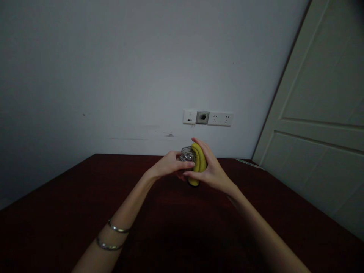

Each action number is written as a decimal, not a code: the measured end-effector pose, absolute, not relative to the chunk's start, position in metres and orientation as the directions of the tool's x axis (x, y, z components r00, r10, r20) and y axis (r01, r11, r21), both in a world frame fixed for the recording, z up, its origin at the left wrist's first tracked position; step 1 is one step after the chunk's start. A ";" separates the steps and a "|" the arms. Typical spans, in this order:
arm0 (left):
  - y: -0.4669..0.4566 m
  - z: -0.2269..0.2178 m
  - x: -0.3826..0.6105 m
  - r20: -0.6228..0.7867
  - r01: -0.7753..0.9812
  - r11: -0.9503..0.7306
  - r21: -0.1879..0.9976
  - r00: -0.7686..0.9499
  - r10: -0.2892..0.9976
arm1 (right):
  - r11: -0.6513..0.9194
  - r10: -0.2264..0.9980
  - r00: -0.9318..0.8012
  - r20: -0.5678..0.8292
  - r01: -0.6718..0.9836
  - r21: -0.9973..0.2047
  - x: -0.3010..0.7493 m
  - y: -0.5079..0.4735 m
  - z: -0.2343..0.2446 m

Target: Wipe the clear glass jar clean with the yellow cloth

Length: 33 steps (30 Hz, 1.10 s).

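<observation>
A rounded, padded-looking yellow thing (202, 161) with a lengthwise crease and a dark rim at its lower end is held up above the table. Clear, crinkled plastic (187, 154) shows along its left side. My right hand (212, 170) is curved around the right side of the yellow thing, thumb below and fingers over the top. From the left, my left hand (173, 163) grips the plastic, its thumb tip reaching the yellow surface. Its other fingers are mostly hidden behind. What exactly the yellow thing is, I cannot make out.
A dark red table (159, 204) spreads beneath my arms and meets a pale wall (136, 76). White sockets (220, 118) and a grey wall plate (202, 117) are mounted behind my hands. A panelled door (321, 113) stands at the right. A flat strip (250, 163) lies at the table's far right edge.
</observation>
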State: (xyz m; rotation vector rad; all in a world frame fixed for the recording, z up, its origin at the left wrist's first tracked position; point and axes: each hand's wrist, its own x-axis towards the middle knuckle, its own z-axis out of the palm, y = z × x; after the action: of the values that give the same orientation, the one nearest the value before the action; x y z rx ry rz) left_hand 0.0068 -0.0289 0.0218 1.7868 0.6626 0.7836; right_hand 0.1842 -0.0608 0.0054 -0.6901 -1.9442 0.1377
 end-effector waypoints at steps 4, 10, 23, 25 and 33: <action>-0.020 0.012 0.001 0.248 -0.043 -0.307 0.951 0.698 0.672 | 0.822 0.535 -0.250 0.807 0.375 -0.428 0.184 -0.060 0.004; -0.012 0.004 -0.008 0.293 0.191 -0.541 0.819 0.672 0.680 | 0.614 0.786 -0.042 0.616 0.162 -0.772 0.183 -0.054 0.005; -0.016 0.006 0.003 0.505 0.182 -0.694 0.697 0.564 0.654 | 0.513 0.858 -0.107 0.502 0.149 -0.845 0.177 -0.058 0.011; -0.018 0.008 0.003 0.532 0.210 -0.717 0.665 0.540 0.652 | 0.537 0.844 -0.103 0.527 0.147 -0.831 0.178 -0.056 0.010; -0.020 0.007 0.004 0.579 0.247 -0.729 0.638 0.469 0.666 | 0.718 0.694 -0.041 0.719 0.106 -0.688 0.169 -0.059 0.005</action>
State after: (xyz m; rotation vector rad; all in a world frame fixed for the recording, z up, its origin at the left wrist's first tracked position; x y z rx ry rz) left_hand 0.0042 -0.0200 0.0071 2.2490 0.7595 1.1866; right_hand 0.1686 -0.0589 0.0048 -0.6724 -1.5644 0.5369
